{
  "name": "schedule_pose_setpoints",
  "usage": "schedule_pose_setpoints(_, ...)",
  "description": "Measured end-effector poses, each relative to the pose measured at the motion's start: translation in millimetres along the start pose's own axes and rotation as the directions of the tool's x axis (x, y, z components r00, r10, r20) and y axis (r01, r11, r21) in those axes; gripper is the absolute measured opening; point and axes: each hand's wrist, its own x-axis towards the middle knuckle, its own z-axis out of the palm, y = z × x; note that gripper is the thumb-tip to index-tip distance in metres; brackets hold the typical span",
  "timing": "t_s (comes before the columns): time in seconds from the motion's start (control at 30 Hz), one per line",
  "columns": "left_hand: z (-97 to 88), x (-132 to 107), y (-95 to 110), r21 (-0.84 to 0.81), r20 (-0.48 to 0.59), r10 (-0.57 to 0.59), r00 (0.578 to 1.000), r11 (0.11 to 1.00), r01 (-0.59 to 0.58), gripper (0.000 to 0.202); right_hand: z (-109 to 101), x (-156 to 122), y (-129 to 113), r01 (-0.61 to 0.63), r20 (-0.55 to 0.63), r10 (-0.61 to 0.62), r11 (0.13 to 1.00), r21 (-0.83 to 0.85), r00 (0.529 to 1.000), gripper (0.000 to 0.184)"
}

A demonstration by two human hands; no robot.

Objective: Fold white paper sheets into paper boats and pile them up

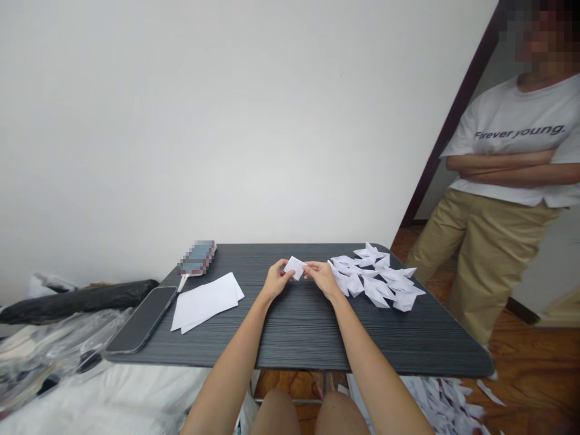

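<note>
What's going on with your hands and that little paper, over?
Left hand and right hand both pinching the folded paper over the table. Pile of folded shapes close beside the right hand. Flat sheets off left.

White folded paper on dark grey striped table.

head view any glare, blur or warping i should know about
Head view: light is soft and even, with faint shadows under the left hand and right hand pinching the paper; the phone screen shows a pale sheen, no hard glare; wide-angle warping bows the table edge and tilts the door frame; the centre is sharp; a pixelated patch covers the item far left.
</note>
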Motion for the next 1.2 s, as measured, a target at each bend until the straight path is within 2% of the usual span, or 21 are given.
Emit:
schedule_pose_setpoints(0.17, 1.4, -0.8, 1.6, -0.002, 0.038, -0.027, 0.999, 1.0, 0.027, 0.024, -1.2, -1.1, -0.2, 0.007, -0.006, -0.007, 0.999, -0.046, 1.0, 0.026)
schedule_pose_setpoints(0.27, 2.3, -2.2, 6.4, 0.004, 0.054, -0.036, 0.998, 0.999, 0.036, 0.023, -0.2, -2.6, -0.9, 0.012, 0.038, -0.01, 0.998, -0.063, 0.999, 0.026)
schedule_pose_setpoints(0.4, 2.7, -4.1, 13.4, 0.017, 0.006, -0.037, 0.999, 0.999, 0.037, 0.027, 3.5, -5.1, -2.4, 0.006, 0.14, 0.001, 0.999, -0.049, 0.99, 0.025)
schedule_pose_setpoints(0.57, 1.5, -3.3, 13.5, -0.039, -0.002, -0.074, 0.997, 0.997, 0.074, 0.033, 9.0, -7.3, -3.9, -0.081, 0.199, 0.071, 0.996, 0.044, 0.977, 0.028)
schedule_pose_setpoints(0.7, 1.1, -1.0, 8.2, -0.063, -0.041, -0.121, 0.992, 0.991, 0.118, 0.04, 11.3, -7.8, -5.5, -0.113, 0.225, 0.099, 0.992, 0.049, 0.969, 0.029)
schedule_pose_setpoints(0.83, 1.3, 0.0, 5.2, -0.017, -0.068, -0.125, 0.99, 0.992, 0.124, 0.042, 12.8, -7.3, -8.4, -0.152, 0.209, 0.137, 0.987, 0.058, 0.968, 0.03)
schedule_pose_setpoints(0.9, 1.9, -0.1, 6.4, -0.016, -0.037, -0.13, 0.991, 0.991, 0.13, 0.039, 12.7, -6.0, -9.7, -0.144, 0.157, 0.134, 0.988, 0.054, 0.978, 0.03)
schedule_pose_setpoints(1.0, 3.2, -0.3, 10.3, -0.063, 0.106, -0.17, 0.98, 0.982, 0.178, 0.033, 10.8, -3.1, -10.4, -0.112, 0.074, 0.11, 0.993, 0.033, 0.991, 0.029)
schedule_pose_setpoints(1.07, 4.1, -0.1, 12.8, -0.104, 0.181, -0.178, 0.967, 0.974, 0.199, 0.036, 9.3, -1.4, -9.6, -0.099, 0.042, 0.098, 0.995, 0.024, 0.994, 0.028)
schedule_pose_setpoints(1.2, 4.2, 0.8, 15.4, -0.148, 0.186, -0.17, 0.968, 0.969, 0.199, 0.047, 8.2, 0.4, -5.3, -0.112, 0.058, 0.109, 0.992, 0.053, 0.992, 0.03)
